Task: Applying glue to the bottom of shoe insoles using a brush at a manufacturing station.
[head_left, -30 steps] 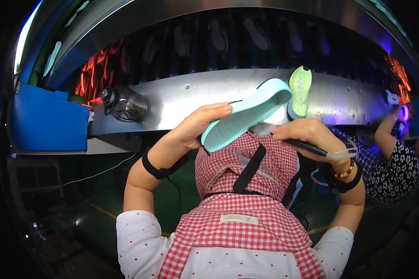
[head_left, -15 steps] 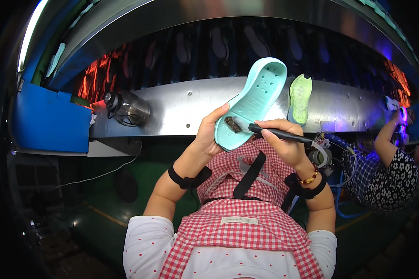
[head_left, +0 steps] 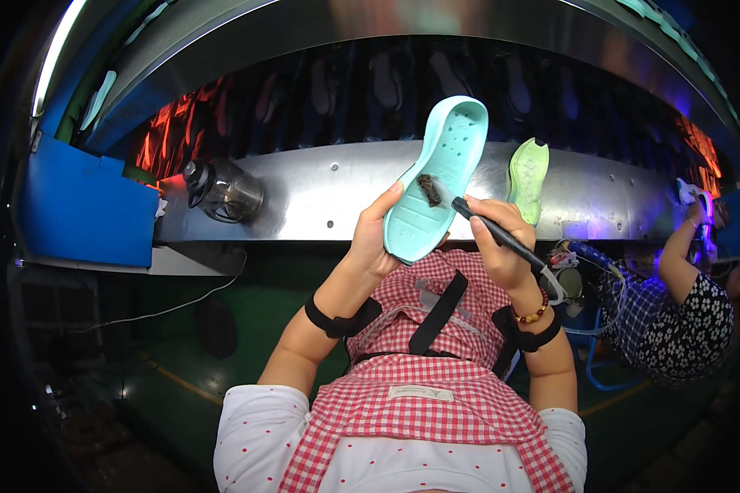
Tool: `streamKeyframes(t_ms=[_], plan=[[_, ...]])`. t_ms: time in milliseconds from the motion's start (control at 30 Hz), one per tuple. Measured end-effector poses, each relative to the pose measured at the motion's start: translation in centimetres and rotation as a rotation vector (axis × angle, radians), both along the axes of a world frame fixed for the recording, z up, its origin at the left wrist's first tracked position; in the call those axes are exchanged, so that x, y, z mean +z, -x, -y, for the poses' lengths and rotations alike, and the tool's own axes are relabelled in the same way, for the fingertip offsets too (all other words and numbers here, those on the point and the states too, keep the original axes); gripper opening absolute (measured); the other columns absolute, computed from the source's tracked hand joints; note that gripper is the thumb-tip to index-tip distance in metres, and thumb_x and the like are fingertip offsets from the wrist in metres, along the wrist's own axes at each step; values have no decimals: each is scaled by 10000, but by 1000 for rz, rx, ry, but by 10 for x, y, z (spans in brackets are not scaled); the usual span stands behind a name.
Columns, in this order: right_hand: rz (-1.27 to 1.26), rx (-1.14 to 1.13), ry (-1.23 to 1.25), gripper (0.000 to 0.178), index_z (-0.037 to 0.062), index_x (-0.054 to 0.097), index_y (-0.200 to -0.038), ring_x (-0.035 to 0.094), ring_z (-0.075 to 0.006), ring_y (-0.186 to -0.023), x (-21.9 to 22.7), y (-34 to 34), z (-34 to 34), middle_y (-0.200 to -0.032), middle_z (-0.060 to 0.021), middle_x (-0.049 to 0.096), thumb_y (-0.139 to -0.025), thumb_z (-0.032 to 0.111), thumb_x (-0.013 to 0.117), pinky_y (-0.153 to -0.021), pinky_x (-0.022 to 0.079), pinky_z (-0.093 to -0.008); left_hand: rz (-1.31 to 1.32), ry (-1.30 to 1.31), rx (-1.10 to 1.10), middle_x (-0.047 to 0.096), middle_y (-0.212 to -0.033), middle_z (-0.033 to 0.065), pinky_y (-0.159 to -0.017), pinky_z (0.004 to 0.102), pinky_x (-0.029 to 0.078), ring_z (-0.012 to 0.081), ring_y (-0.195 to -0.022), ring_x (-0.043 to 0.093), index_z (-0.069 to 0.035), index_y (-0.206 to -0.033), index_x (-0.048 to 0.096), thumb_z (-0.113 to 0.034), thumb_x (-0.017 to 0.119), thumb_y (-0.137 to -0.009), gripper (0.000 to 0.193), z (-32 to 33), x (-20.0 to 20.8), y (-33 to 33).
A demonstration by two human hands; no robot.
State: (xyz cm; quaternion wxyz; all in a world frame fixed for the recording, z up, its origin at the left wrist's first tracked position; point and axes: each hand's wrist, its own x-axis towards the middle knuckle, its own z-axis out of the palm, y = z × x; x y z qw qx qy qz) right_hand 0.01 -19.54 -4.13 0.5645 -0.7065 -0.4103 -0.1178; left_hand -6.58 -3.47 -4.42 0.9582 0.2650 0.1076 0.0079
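Holding teal sole (head_left: 437,179) upright, long axis near vertical: left hand (head_left: 376,238) gripping lower edge; right hand (head_left: 495,238) pinching brush (head_left: 489,230), bristles touching sole's middle.

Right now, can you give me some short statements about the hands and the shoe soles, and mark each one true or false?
1. The left hand holds a pale turquoise shoe sole. True.
2. The right hand holds a pair of scissors. False: it holds a dark-handled brush.
3. The brush tip touches the turquoise sole. True.
4. The light green sole is in the left hand. False: it rests against the metal ledge.
5. A glass jar sits on the ledge at the left. True.
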Motion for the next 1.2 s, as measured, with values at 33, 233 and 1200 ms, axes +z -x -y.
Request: streamKeyframes(t_ms=[33,233,1200], plan=[[29,-9,12,195,5,619,-888,603,-227,-797,2,-4,-2,-867,-114,641,-693,3,606,-732,424,-300,14,3,-12,541,-1004,195,-640,390,557,284,-825,609,17,-1177,380,-297,415,-862,446,-2,-2,-2],[160,-271,-31,193,-3,617,-902,603,-251,-797,-2,-40,-14,-894,-132,636,-713,-30,586,-720,440,-302,-15,-37,-29,550,-1047,172,-727,365,533,240,-878,605,21,-1216,363,-290,421,-875,465,1,-3,2],[-1116,176,-689,288,39,438,-1162,521,-118,-712,-37,-20,97,-939,-83,565,-897,153,441,-592,433,-234,420,32,314,456,-1213,194,-880,522,402,323,-1051,510,4,-1287,301,-345,356,-851,561,-104,48,81]])
